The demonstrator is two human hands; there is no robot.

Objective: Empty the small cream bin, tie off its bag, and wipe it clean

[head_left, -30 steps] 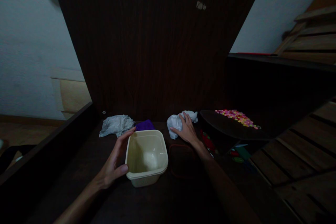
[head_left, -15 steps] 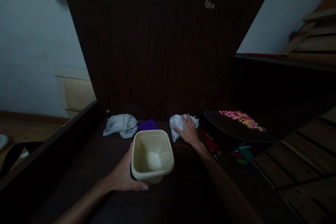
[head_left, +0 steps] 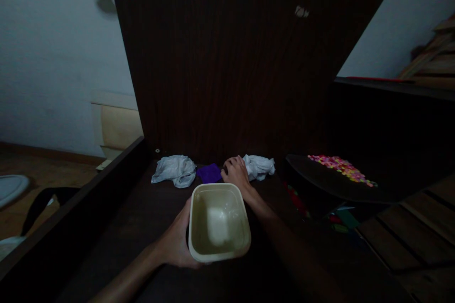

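Observation:
A cream plastic container [head_left: 219, 222] is held in my left hand [head_left: 181, 241], which wraps around its left side. Its mouth tilts toward me, and only the bare inner walls and bottom show. My right hand [head_left: 237, 173] is beyond the container, with fingers apart and loosely bent and nothing seen in them. Just right of that hand lies a crumpled white plastic bag [head_left: 261, 166]. A folded purple cloth [head_left: 209, 173] sits close to its left. Farther left is a second crumpled pale plastic bag [head_left: 175, 170].
A dark upright wooden panel [head_left: 227, 80] rises behind these things. To the right, a dark curved shelf [head_left: 320, 177] bears a pile of small pink and yellow pieces [head_left: 341, 169]. A low dark side board [head_left: 81, 203] runs along the left.
My right hand has left the white plastic bag and moved left toward the purple cloth. The container's mouth has tipped more toward me. The view has shifted slightly.

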